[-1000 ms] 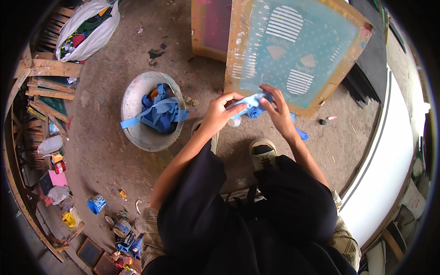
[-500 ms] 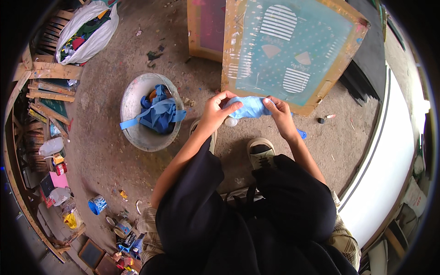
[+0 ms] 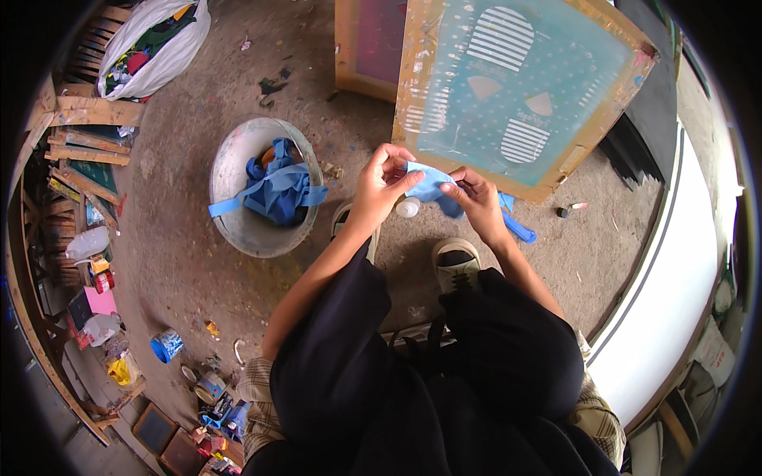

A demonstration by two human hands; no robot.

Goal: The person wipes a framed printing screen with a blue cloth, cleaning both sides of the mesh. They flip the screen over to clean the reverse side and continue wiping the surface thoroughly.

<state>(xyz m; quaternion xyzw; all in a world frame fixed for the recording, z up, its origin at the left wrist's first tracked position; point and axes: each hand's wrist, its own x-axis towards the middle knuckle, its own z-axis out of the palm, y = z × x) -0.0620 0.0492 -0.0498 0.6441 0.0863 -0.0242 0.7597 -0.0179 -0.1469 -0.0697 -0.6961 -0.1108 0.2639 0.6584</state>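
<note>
Between my two hands is a small piece of light blue cloth (image 3: 431, 184), loosely bunched and drooping a little at its right end. My left hand (image 3: 383, 181) pinches its left end between thumb and fingers. At the other end my right hand (image 3: 474, 197) grips it, thumb on top. Just below the cloth a small white bottle (image 3: 407, 207) stands on the floor. A screen-printing frame (image 3: 517, 95) with teal mesh, a wooden border and pale printed shapes leans upright right behind my hands. Beside my right wrist lies a blue strip (image 3: 519, 229) on the floor.
To the left stands a metal bucket (image 3: 228, 176) holding blue cloth strips (image 3: 279, 194). A second frame (image 3: 367, 47) is behind the teal one. A white sack of rags (image 3: 155, 51), wooden slats (image 3: 89, 146) and a blue-white can (image 3: 167, 346) line the left; a white board (image 3: 635, 317) curves along the right.
The cloth was stretched taut and wide between my hands; now it is slack and more bunched, and my hands are closer together. The whole view has shifted slightly.
</note>
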